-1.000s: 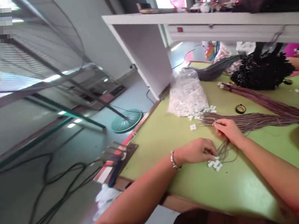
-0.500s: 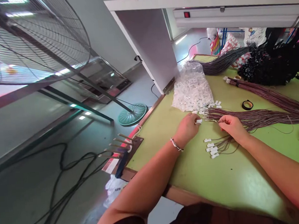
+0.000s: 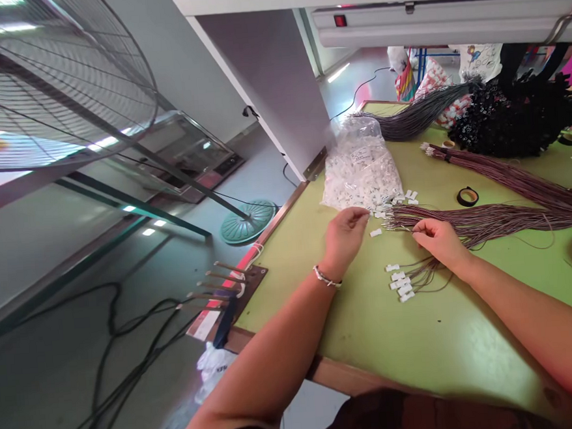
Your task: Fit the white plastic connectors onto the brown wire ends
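Observation:
My left hand [image 3: 344, 236] hovers at the near edge of a clear plastic bag of white connector housings [image 3: 360, 170]. Its fingers are pinched together, and whatever lies between the tips is too small to make out. Just below the fingertips, a single white connector housing [image 3: 375, 233] rests on the table. My right hand [image 3: 438, 240] pinches a thin brown wire [image 3: 405, 228] whose end points left, beside the fanned-out bundle of brown wires [image 3: 482, 221]. Under that wrist, several wires fitted with white housings [image 3: 401, 284] lie side by side.
A roll of black tape [image 3: 467, 196] lies beyond the wires. Farther back are another brown wire bundle [image 3: 498, 168], a grey wire bundle [image 3: 411, 119] and a black heap [image 3: 514, 120]. A pegged block [image 3: 245, 289] sits at the left edge; a fan [image 3: 61, 80] stands beyond.
My left hand has moved up and left toward the bag, away from the white housing that was at its fingertips. My right hand keeps its pinch. The whole view has shifted slightly.

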